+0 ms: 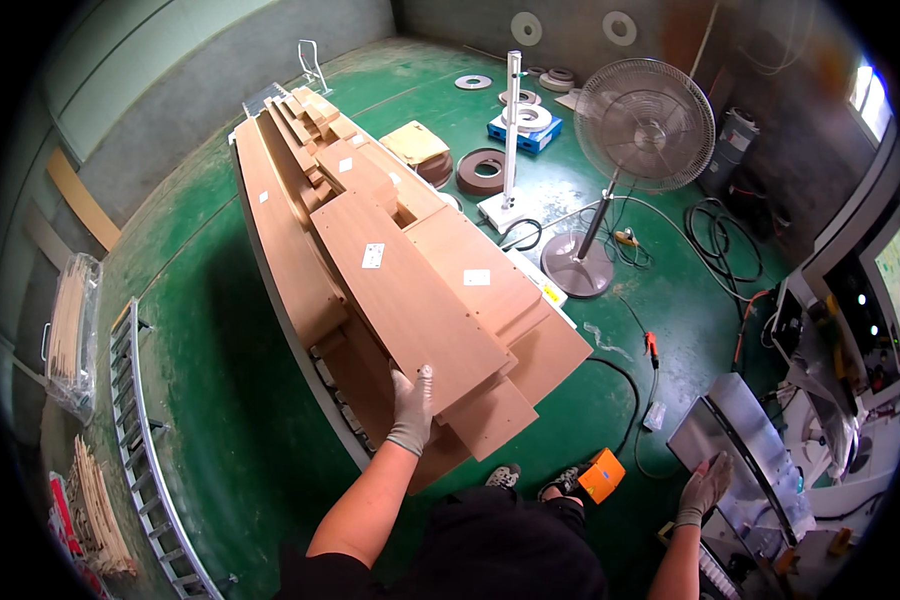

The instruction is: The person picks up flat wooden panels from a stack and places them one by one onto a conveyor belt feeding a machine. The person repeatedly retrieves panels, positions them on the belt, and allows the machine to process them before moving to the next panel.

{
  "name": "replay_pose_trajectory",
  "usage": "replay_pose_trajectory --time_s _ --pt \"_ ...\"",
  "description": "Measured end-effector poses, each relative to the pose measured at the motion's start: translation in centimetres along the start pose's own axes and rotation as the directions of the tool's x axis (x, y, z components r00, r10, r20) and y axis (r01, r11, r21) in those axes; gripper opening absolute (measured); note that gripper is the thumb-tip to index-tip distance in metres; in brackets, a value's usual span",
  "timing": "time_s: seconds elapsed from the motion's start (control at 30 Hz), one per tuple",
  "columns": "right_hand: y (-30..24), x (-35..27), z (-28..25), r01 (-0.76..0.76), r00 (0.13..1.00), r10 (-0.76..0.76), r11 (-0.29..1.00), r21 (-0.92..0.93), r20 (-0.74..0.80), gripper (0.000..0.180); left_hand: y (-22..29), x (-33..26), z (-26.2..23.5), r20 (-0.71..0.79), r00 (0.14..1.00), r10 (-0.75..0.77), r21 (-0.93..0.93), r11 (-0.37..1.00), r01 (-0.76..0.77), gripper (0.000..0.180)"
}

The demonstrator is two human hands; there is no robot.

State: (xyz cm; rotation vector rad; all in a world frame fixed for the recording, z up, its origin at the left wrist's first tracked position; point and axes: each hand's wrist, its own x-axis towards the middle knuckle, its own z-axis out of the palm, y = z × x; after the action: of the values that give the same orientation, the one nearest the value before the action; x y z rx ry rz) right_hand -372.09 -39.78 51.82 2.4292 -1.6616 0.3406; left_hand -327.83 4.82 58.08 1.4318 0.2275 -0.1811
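Resting at the near end of a brown panel (410,305) atop the stack, the gloved left hand (411,408) in the head view probably steadies it (I cannot tell if it pinches the edge). The gloved right hand (705,488) looks laid flat, fingers extended, on a metal plate (698,437), perhaps for support. Open green floor (195,350) borders the stack's left edge; an orange box (601,476) crowds the feet (565,480).
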Motion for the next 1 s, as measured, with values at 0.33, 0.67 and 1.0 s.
replay_pose_trajectory --time_s 0.33,0.67,1.0 --pt "0.6 0.3 0.6 0.034 0.999 -0.034 0.999 0.033 -0.010 0.059 0.8 -3.0 -1.7 0.026 0.998 0.060 -0.062 0.996 -0.058 0.035" --pt "1.0 -0.1 -0.3 -0.097 0.995 0.098 0.995 -0.036 0.005 0.060 5.9 -9.2 -2.3 0.474 0.830 -0.295 0.198 0.954 0.226 0.034" --pt "-17.8 -9.1 -11.4 -0.610 0.419 -0.853 -0.011 0.793 0.311 0.072 -5.5 -19.2 2.6 0.685 0.407 -0.604 0.303 0.744 0.595 0.040"
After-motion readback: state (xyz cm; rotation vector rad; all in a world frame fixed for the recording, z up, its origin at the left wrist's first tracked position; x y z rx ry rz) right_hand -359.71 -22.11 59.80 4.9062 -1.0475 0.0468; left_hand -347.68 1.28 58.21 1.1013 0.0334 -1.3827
